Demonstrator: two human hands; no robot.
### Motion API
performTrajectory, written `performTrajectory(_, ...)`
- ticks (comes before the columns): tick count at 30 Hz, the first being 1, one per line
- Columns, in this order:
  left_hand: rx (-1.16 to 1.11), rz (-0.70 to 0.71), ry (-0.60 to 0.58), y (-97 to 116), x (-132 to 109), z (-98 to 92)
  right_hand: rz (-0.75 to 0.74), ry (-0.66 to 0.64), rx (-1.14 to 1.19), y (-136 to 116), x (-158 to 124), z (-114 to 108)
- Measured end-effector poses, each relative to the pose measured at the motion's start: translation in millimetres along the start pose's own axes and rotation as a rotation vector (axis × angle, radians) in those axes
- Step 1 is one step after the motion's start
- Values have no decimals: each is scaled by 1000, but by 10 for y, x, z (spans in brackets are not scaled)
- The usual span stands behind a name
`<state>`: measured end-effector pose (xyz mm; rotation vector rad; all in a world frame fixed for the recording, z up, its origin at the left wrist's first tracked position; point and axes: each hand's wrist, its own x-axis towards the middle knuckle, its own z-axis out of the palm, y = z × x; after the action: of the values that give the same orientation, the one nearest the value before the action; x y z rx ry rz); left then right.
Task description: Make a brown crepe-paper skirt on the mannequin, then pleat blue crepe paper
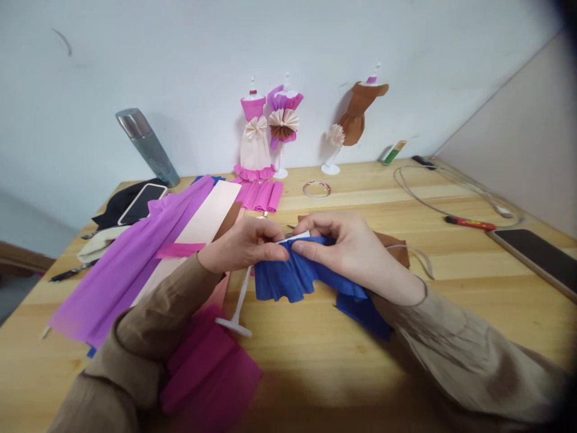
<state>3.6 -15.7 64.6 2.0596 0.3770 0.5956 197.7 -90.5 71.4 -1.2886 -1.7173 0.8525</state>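
Observation:
Blue crepe paper (286, 278), gathered into pleats, hangs between my two hands over the middle of the table, with a white strip (301, 236) along its top edge. My left hand (247, 243) pinches the left end of that edge. Thumb and fingers of my right hand (345, 246) are closed on the same edge further right. A longer blue tail droops below my right wrist. Under my left hand, a small white stand (234, 325) shows its stem and round base; its upper part is mostly hidden.
Purple paper (130, 258), cream strips and magenta paper (216, 379) lie at left. Three small dressed mannequins, one in brown (356, 117), stand by the wall. Also present are a bottle (151, 147), two phones, cables, a red-and-yellow tool (471, 224) and brown paper behind my hands.

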Motion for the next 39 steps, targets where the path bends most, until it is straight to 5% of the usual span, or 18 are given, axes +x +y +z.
performTrajectory(4, -256, -161, -76, -22, -22, -6, 23, 2, -43, -17, 16, 16)
performTrajectory(11, -76, -160, 12, 84, 3, 65, -6, 9, -73, 20, 13, 42)
performTrajectory(16, 40, -30, 91, 51, 13, 62, 5, 39, -57, -45, -45, -17)
performTrajectory(23, 625, 386, 324, -33, 16, 71, -99, 207, -312, -110, -124, 0)
performTrajectory(39, 699, 431, 289, -16, 10, 72, -151, 90, -74, -162, -119, 38)
